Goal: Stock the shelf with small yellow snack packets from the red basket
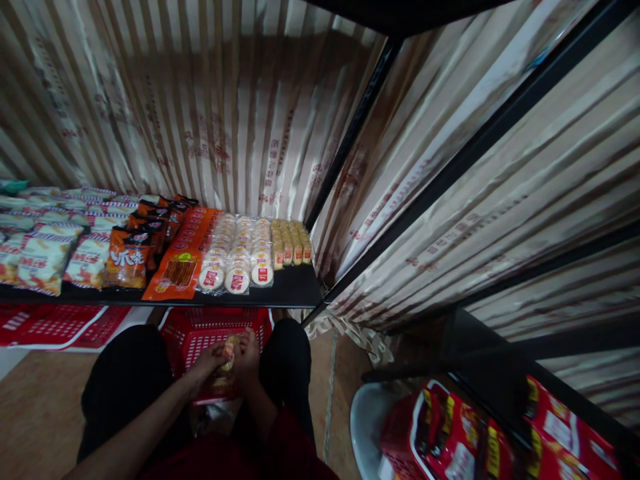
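My left hand (209,362) and my right hand (247,357) are together over a red plastic basket (175,340) between my knees. Both are closed around a small yellowish snack packet (229,353) with a red mark, one hand on either side. Beneath them something pale yellow lies in the basket, too dim to make out. Just beyond, on the black shelf (295,290), stand rows of small yellow packets (291,245) with red labels. Left of those are rows of round white wrapped crackers (237,280).
Further left on the shelf are a flat orange packet (177,267), orange bags (125,259) and white snack bags (47,257). Another red basket (65,327) sits under the shelf. Black frame bars (400,233) slant at the right, above red bags (455,433) and a pale basin (361,420).
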`<move>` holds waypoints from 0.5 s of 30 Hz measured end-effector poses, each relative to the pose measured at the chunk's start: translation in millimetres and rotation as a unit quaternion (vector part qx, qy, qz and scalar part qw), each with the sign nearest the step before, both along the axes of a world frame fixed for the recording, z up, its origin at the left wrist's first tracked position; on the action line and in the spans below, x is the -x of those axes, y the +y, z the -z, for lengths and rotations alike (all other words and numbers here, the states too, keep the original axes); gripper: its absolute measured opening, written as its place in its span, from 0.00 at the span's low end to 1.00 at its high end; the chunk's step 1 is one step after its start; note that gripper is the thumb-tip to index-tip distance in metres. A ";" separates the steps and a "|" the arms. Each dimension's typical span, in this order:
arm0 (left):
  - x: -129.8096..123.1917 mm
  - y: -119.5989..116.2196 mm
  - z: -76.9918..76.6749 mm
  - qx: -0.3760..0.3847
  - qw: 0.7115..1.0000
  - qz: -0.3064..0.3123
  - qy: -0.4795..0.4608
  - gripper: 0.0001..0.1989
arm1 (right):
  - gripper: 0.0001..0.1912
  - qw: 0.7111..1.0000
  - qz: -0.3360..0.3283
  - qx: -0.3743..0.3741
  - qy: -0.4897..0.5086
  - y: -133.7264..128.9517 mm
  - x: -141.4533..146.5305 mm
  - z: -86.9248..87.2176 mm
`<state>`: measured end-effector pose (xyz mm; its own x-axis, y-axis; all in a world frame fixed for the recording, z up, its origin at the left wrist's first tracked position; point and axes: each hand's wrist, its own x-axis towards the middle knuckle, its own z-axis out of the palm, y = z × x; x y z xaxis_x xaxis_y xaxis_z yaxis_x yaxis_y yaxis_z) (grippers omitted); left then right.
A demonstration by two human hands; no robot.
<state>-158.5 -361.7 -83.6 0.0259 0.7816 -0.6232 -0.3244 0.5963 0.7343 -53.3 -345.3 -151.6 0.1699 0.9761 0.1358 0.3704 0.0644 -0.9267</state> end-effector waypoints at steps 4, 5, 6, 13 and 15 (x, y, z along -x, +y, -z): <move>-1.3 5.1 5.2 -0.011 0.999 -0.013 0.032 0.22 | 0.14 0.998 0.017 0.032 0.060 2.5 -2.3 -8.8; -1.8 6.2 6.1 -0.017 0.999 -0.016 0.044 0.22 | 0.11 0.997 0.014 0.034 0.067 3.0 -3.3 -11.1; -2.5 7.2 6.4 -0.025 0.998 -0.019 0.058 0.22 | 0.09 0.997 0.009 0.035 0.073 3.5 -4.5 -13.4; -12.8 14.3 -12.3 -0.075 0.987 -0.030 0.136 0.21 | 0.07 0.997 0.012 0.016 0.076 11.4 -13.6 -29.6; -16.3 16.9 -18.6 -0.092 0.985 -0.030 0.146 0.19 | 0.09 0.997 0.011 0.015 0.069 14.8 -16.6 -35.7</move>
